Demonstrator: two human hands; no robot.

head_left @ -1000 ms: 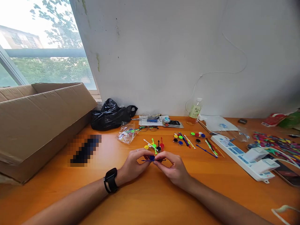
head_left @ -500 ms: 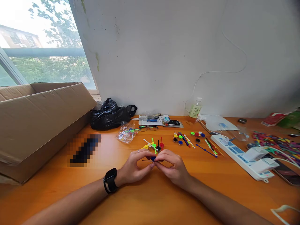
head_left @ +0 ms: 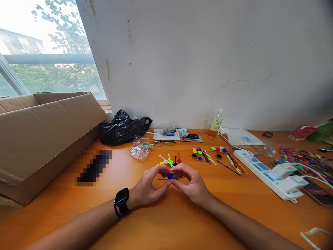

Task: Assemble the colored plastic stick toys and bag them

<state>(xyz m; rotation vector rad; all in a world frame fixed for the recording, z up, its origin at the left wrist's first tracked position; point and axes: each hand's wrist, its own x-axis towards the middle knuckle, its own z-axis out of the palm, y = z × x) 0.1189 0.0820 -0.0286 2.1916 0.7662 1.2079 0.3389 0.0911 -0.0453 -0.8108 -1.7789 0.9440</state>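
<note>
My left hand (head_left: 149,185), with a black watch on its wrist, and my right hand (head_left: 191,185) meet over the orange table (head_left: 166,222). Both pinch a small blue disc with a thin blue stick (head_left: 170,177) through it, fingers curled around it. Just behind my fingers lie several finished coloured disc-and-stick pieces (head_left: 170,160). Further right are loose coloured discs and sticks (head_left: 205,154).
A large cardboard box (head_left: 44,132) fills the left. A black plastic bag (head_left: 122,130), clear bag (head_left: 140,147), glasses, phone and bottle (head_left: 216,122) line the wall. A white power strip (head_left: 270,173) with plugs, a phone and coloured parts (head_left: 304,158) sit right.
My fingers have shifted slightly around the blue piece, lifting it a little; the hands stay in the same place.
</note>
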